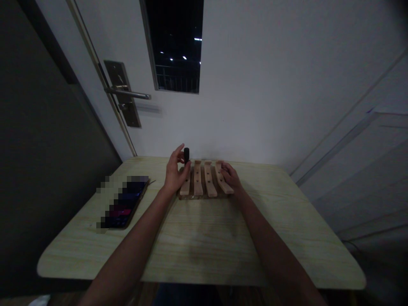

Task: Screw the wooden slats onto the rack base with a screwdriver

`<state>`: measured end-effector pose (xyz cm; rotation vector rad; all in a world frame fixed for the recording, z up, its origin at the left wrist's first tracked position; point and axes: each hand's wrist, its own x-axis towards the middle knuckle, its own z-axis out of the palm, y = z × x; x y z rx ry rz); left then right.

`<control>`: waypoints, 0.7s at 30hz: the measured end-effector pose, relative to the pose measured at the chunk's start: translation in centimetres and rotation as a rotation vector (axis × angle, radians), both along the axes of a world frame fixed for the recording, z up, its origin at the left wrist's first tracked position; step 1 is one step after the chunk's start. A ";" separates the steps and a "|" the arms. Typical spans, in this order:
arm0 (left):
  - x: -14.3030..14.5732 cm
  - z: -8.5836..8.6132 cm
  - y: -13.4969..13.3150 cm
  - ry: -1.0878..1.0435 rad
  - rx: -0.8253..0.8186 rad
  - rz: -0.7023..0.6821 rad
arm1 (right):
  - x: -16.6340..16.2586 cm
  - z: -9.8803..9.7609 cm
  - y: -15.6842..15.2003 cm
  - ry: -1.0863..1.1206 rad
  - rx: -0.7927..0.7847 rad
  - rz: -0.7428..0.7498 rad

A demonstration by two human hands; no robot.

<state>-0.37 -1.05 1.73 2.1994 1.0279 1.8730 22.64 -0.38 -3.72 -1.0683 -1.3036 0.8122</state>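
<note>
A small wooden rack of several parallel slats (204, 183) lies on the pale wooden table (204, 238), near its far edge. My left hand (174, 172) is at the rack's left end, with thumb and fingers pinched round a small black upright handle (186, 154) that may be a tool. My right hand (230, 175) rests on the rack's right end, fingers curled down over the last slat and pressing on it.
A dark phone (126, 207) lies on the table's left part. Behind the table is a white wall with a dark window (177, 44). A door with a metal lever handle (127, 92) stands at the left.
</note>
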 end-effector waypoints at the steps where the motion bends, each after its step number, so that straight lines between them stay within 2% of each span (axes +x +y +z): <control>1: 0.0 0.0 0.0 -0.007 -0.011 -0.008 | 0.0 0.0 0.0 0.005 -0.006 0.001; 6: -0.2 0.3 -0.3 0.051 -0.014 -0.028 | -0.1 0.1 -0.1 -0.014 0.020 -0.013; 12: -0.2 0.5 -0.1 0.049 0.031 0.064 | -0.2 0.0 0.0 0.005 0.016 -0.022; 21: -0.2 -0.1 0.0 -0.001 -0.045 -0.039 | -0.1 -0.1 0.1 -0.032 0.048 -0.018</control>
